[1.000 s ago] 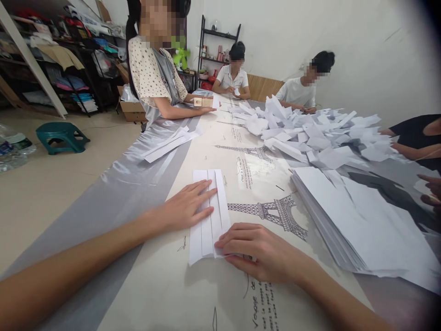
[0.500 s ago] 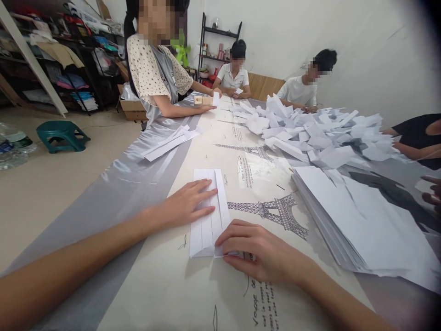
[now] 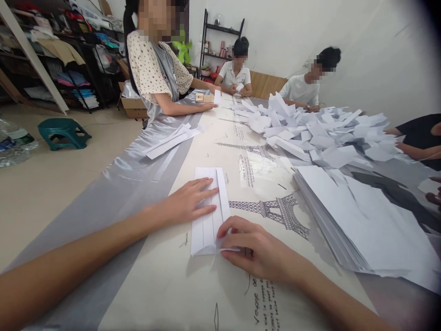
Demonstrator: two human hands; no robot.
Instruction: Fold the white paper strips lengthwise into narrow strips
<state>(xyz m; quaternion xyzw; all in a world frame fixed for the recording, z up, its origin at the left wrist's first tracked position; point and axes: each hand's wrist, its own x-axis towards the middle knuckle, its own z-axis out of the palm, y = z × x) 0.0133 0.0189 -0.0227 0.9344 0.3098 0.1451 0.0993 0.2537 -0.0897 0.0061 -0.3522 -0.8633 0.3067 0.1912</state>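
Note:
A white sheet of paper [image 3: 201, 236], creased lengthwise into strips, lies on the printed tablecloth [image 3: 172, 285] in front of me. Across its upper half rests my left hand [image 3: 189, 201], flat with the fingers spread. My right hand [image 3: 257, 243] pinches the lower right corner of that sheet between thumb and fingers, and a small flap of paper sticks out there. Just to the right of the sheet the cloth carries a printed tower. A thick stack of white paper [image 3: 361, 225] lies farther to the right, apart from both hands.
Beyond the stack spreads a large heap of folded white papers [image 3: 320, 131]. Some folded paper strips [image 3: 172, 140] lie at the left edge. A co-worker standing at the left holds a wooden block [image 3: 205, 98] and paper. Other people sit around the table. A green stool [image 3: 64, 132] stands on the floor.
My right hand has lifted slightly, its fingers more curled, and the paper's corner flap is raised in its pinch. The left hand stays flat on the sheet.

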